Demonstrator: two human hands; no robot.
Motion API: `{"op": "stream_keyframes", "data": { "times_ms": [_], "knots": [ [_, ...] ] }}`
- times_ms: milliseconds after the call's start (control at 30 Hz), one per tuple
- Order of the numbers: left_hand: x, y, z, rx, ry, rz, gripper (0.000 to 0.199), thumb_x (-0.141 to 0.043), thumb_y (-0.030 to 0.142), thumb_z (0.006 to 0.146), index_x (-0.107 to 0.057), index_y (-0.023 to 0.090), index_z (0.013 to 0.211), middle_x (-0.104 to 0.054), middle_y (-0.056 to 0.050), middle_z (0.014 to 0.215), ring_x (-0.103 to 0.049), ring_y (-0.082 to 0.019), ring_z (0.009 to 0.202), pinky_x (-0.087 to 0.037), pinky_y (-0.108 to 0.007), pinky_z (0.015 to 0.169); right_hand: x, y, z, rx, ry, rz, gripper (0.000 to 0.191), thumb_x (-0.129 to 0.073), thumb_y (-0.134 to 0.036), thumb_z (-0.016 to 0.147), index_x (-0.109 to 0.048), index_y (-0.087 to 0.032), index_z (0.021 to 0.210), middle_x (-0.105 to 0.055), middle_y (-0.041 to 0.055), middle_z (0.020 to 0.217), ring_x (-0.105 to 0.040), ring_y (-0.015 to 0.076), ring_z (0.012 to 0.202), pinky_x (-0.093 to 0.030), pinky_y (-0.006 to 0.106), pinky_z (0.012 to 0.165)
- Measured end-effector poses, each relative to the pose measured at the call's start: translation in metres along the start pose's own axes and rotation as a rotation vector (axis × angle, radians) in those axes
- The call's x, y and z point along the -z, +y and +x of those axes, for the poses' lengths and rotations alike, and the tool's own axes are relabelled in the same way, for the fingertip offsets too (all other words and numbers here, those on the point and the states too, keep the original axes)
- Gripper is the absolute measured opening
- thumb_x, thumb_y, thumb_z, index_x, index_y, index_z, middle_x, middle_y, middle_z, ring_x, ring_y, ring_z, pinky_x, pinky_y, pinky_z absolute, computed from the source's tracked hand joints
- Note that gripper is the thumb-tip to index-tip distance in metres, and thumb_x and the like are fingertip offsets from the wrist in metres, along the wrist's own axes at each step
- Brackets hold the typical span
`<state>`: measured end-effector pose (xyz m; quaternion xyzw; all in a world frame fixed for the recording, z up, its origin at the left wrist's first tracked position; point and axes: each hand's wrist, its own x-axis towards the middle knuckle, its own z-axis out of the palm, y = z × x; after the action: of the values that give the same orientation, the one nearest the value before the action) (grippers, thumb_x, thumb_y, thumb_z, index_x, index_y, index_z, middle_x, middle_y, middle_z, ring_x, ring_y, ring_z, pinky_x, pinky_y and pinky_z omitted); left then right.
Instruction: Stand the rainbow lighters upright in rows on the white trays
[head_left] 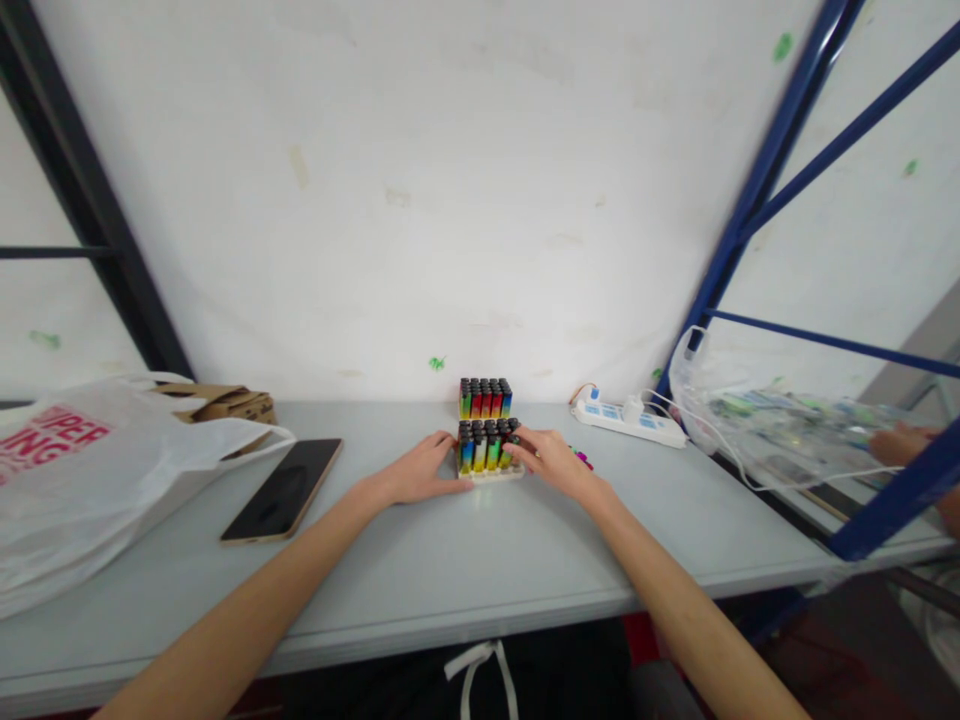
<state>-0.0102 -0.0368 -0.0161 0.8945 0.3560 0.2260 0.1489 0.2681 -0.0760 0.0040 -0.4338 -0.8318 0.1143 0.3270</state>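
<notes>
Colourful lighters with black tops stand upright in rows in a front tray (495,477) on the grey table (450,560). Behind it, against the wall, is a second block of lighters (486,399). My left hand (420,472) rests at the left side of the front tray, fingers apart, its thumb along the tray's front left corner. At the right side, my right hand (551,460) has its fingers bent on the lighters at the edge; its fingertips touch a lighter there. Small pink and green pieces (582,458) lie just beyond the right hand.
On the left are a white plastic bag (112,470), a cardboard piece (236,403) and a black phone (289,490). A white power strip (630,422) with cables lies at the right. Past the blue frame (727,240), another person's hand (904,443) is near clear plastic bags (787,430).
</notes>
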Motion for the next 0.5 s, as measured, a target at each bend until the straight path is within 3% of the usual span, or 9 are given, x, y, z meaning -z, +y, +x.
{"op": "stream_keyframes", "data": {
  "times_ms": [200, 400, 500],
  "knots": [
    [-0.001, -0.003, 0.000, -0.001, -0.012, 0.013, 0.066, -0.068, 0.069, 0.080, -0.061, 0.017, 0.119, -0.061, -0.015, 0.123, -0.060, -0.035, 0.115, -0.048, -0.048, 0.107, 0.003, 0.008, 0.000, 0.040, -0.083, 0.018, 0.033, -0.050, -0.050, 0.101, -0.068, -0.022, 0.097, -0.063, -0.0002, 0.069, -0.057, 0.0168, 0.062, -0.038, 0.025, 0.063],
    [-0.003, -0.005, 0.000, -0.002, 0.001, 0.001, 0.066, -0.068, 0.071, 0.078, -0.062, 0.019, 0.118, -0.062, -0.014, 0.123, -0.060, -0.035, 0.115, -0.049, -0.048, 0.105, -0.006, 0.008, 0.000, -0.080, 0.037, -0.174, 0.052, -0.061, -0.062, 0.092, -0.061, -0.021, 0.059, -0.058, 0.0013, 0.056, -0.047, 0.0151, 0.052, -0.028, 0.027, 0.056],
    [-0.002, -0.005, 0.000, 0.004, -0.003, 0.005, 0.067, -0.067, 0.071, 0.078, -0.062, 0.018, 0.118, -0.061, -0.015, 0.123, -0.060, -0.035, 0.114, -0.049, -0.049, 0.105, 0.000, 0.009, 0.000, -0.099, 0.097, -0.218, 0.057, -0.050, -0.062, 0.098, -0.062, -0.022, 0.060, -0.058, 0.0022, 0.054, -0.048, 0.0160, 0.052, -0.028, 0.028, 0.057]
  ]
}}
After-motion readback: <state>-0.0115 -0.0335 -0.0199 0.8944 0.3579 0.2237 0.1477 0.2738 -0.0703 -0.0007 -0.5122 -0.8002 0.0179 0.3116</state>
